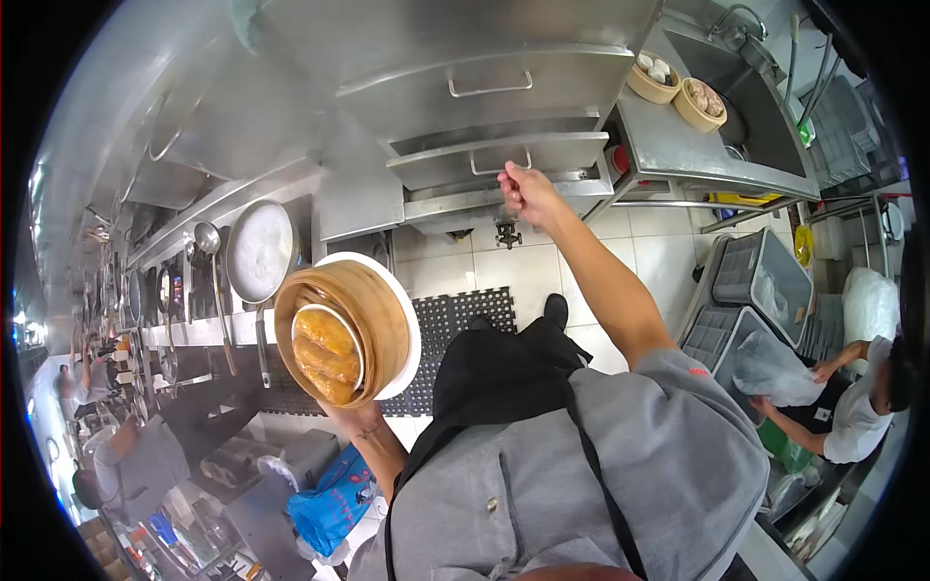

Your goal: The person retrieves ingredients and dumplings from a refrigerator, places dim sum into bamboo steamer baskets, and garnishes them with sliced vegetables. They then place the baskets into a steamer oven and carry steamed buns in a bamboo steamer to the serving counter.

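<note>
My left hand [356, 416] is under a round bamboo steamer [387, 334] at left centre and bears it; its fingers are mostly hidden. Inside the steamer, a white-rimmed dish holds glossy orange-brown food [327, 356]. A white round plate or lid [411, 324] shows along the steamer's right side. My right hand [523, 192] reaches forward with curled fingers, its fingertips overlapping the handle [484, 171] of a lower steel drawer [572, 153]. That drawer stands slightly out.
Two bamboo steamers with food [654, 77] [700, 105] stand on the right steel counter [678, 145]. At left are a pan [262, 252] and ladles [207, 238]. A co-worker [862, 397] handles a plastic bag [773, 370] beside grey crates [762, 281]. A blue bag [329, 499] lies lower left.
</note>
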The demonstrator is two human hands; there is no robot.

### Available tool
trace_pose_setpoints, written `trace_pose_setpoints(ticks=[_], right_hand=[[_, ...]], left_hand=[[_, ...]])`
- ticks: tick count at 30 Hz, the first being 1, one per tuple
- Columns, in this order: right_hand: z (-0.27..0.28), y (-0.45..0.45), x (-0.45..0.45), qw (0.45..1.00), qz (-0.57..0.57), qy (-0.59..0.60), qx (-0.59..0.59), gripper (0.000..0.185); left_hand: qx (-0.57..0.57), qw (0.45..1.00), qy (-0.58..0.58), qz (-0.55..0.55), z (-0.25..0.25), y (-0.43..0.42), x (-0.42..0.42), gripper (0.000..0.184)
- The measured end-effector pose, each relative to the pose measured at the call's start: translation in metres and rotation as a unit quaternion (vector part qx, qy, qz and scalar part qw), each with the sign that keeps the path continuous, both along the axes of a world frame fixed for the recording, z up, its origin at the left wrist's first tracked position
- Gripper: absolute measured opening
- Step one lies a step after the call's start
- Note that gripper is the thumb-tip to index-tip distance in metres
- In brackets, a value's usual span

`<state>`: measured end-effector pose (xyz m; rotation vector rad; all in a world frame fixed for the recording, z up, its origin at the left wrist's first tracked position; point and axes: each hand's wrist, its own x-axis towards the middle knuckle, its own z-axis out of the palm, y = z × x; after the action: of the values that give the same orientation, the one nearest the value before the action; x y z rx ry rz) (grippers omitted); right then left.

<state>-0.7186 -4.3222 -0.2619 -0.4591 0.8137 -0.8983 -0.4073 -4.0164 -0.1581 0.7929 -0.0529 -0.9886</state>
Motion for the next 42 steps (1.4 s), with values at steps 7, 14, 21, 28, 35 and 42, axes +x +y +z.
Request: trace_pose_setpoints(ticks=[7,14,21,28,35,42], right_hand=[[-0.002,-0.046,0.009,0.999,-0.031,0.039,0.007,0.032],[0.052,-0.006,0.016,0.627,-0.168,0.596,-0.474,0.023],[0.167,0.005,0.024,0.504,-0.079,0.752,-0.417,0.024],[0.188,0.029,0.022,0.444,-0.054,0.745,-0.495,0.019],[0.192,0.134,-0.006,0.329,0.034,0.724,-0.605,0.010],[0.210,0.221,-0.027,0.343,0.158,0.634,-0.675,0.013]], left_hand=[[-0.014,1.000,0.009,-0.022,-0.004,0.008,-0.002,0.050],[-0.009,0.999,-0.019,-0.027,-0.016,0.021,0.014,0.048],[-0.020,0.998,-0.027,-0.054,-0.005,0.021,0.011,0.050],[-0.006,0.999,-0.024,-0.023,-0.027,0.035,0.038,0.050],[-0.013,0.998,-0.056,0.021,-0.004,0.061,-0.008,0.047],[-0.036,0.997,-0.022,0.069,-0.008,0.110,-0.040,0.050]])
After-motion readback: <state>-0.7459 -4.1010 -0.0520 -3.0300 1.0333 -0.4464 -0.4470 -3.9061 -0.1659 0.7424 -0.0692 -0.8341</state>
